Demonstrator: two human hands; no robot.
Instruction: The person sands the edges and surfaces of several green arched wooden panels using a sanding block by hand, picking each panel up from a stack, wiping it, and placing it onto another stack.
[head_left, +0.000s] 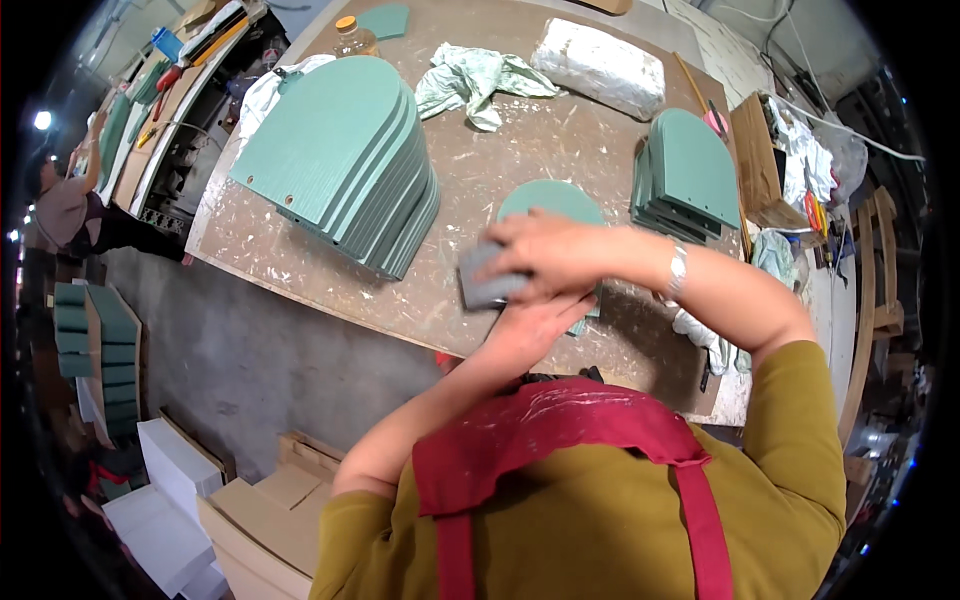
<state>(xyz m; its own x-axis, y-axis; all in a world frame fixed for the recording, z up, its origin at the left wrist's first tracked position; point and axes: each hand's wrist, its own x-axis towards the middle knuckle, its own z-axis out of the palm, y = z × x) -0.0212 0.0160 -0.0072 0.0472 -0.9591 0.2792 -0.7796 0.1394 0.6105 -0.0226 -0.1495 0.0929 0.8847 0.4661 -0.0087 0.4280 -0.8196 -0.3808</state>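
Note:
My right hand (545, 255) is closed on a grey sanding block (488, 278), both slightly blurred, at the left edge of a green round-topped panel (550, 195). The panel lies on the table close in front of me, its middle covered by my hands. Below and partly under the right hand, my left hand (540, 322) rests on the panel's near part. Its visible fingers stretch out to the right; the rest are hidden.
A tall stack of green panels (330, 150) stands left on the worktable (480, 160), a smaller stack (685, 170) right. Behind are a crumpled cloth (480, 80), a white wrapped bundle (600, 68) and an orange-capped bottle (355, 38). Another person (75, 205) is at far left.

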